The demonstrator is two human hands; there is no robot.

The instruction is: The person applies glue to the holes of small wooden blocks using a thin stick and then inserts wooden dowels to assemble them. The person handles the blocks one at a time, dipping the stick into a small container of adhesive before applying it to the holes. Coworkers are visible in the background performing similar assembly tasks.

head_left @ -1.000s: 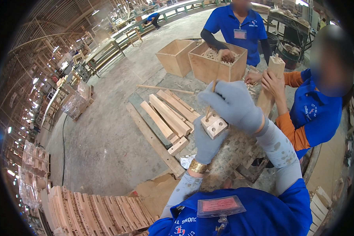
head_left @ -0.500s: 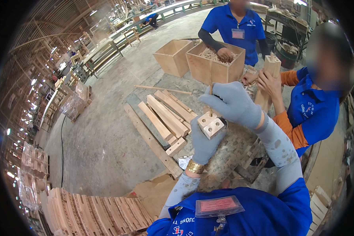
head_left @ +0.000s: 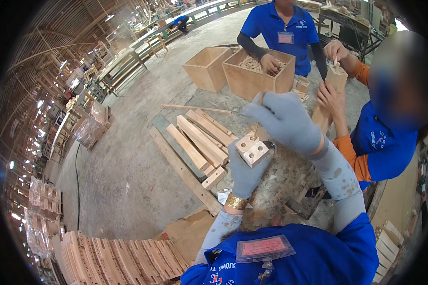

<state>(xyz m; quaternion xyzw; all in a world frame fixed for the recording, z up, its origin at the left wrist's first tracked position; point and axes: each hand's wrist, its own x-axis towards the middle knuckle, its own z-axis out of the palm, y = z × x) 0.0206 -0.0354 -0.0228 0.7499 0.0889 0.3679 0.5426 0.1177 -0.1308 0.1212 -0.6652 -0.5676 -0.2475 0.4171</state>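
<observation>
The block (head_left: 249, 148) is gripped by left hand (head_left: 246, 175) — stick (head_left: 256, 131) is pinched by right hand (head_left: 289, 119), tip at block's far edge.

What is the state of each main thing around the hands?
Left hand: gloved, closed around the drilled wood.
Right hand: gloved, gripping the thin stick.
Drilled wood: held, holed end up.
Thin stick: held, lower tip at the holed end.
Right box: open, holding small wooden pieces.
Left box: open, bottom hidden.
Wooden bars: lying together.

Head-worn fisheye view, wide, facing down and forward, close above the wearer's blue shirt (head_left: 318, 254)
</observation>
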